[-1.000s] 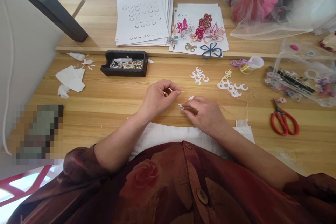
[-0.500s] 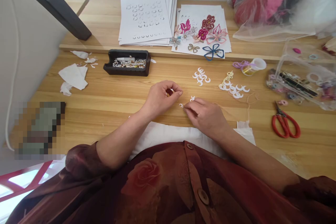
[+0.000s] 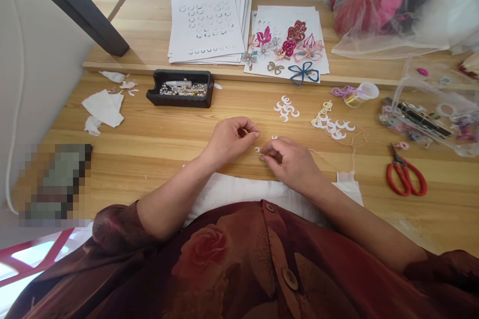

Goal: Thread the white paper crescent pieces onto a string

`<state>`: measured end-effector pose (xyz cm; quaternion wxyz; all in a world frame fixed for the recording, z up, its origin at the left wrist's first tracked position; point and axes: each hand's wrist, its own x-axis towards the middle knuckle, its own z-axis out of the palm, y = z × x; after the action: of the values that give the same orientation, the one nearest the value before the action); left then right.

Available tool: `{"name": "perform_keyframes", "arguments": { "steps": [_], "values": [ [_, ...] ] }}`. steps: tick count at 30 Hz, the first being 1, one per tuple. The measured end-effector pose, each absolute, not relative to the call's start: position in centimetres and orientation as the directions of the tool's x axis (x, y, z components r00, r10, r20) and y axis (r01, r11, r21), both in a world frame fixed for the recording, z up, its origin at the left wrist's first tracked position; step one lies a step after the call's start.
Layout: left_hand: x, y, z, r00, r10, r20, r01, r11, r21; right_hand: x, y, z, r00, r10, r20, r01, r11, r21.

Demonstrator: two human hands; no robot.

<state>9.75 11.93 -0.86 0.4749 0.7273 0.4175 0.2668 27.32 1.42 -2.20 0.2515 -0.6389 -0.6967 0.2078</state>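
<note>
Fingers (image 3: 247, 126) of the left hand (image 3: 229, 140) curl in, thumb and forefinger pinched shut on something too small to name. Just to the right, the fingertips (image 3: 264, 156) of the right hand (image 3: 294, 163) press together low on the wooden table (image 3: 149, 144), and the hand's own knuckles hide whether they grip anything. One tiny white crescent piece (image 3: 257, 149) lies just beside those fingertips, between the two hands, and a second loose piece (image 3: 274, 137) sits a little beyond the right hand. At the far left one black desk lamp (image 3: 90, 22) slants over the raised shelf, with torn paper scraps (image 3: 103, 108) below it. Next comes one black tray (image 3: 180, 95) holding beads. Behind it lies one stack of punched white sheets (image 3: 205, 25). Right of that stack, a sheet (image 3: 279, 14) carries finished flower ornaments, too crowded to count surely, with one blue flower outline (image 3: 303, 73) at its front edge. Two clusters of white crescent cut-outs lie beyond the hands: the nearer cluster (image 3: 286, 108) and the farther cluster (image 3: 336, 127). One small clear cup (image 3: 366, 90) stands by some purple loops (image 3: 340, 91). One clear plastic box (image 3: 430, 94) of oddments and one pair of red-handled scissors (image 3: 406, 178) lie well apart from the hands at the right. One plastic bag (image 3: 381, 7) of pink material fills the far corner.
</note>
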Motion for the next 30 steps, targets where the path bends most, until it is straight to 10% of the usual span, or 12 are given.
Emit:
{"name": "perform_keyframes", "arguments": {
  "steps": [30],
  "values": [
    [9.75, 12.08, -1.01, 0.512, 0.859, 0.002, 0.338, -0.204, 0.919, 27.67, 1.5, -1.88, -0.066, 0.995, 0.078, 0.763, 0.101, -0.638]
  ]
}}
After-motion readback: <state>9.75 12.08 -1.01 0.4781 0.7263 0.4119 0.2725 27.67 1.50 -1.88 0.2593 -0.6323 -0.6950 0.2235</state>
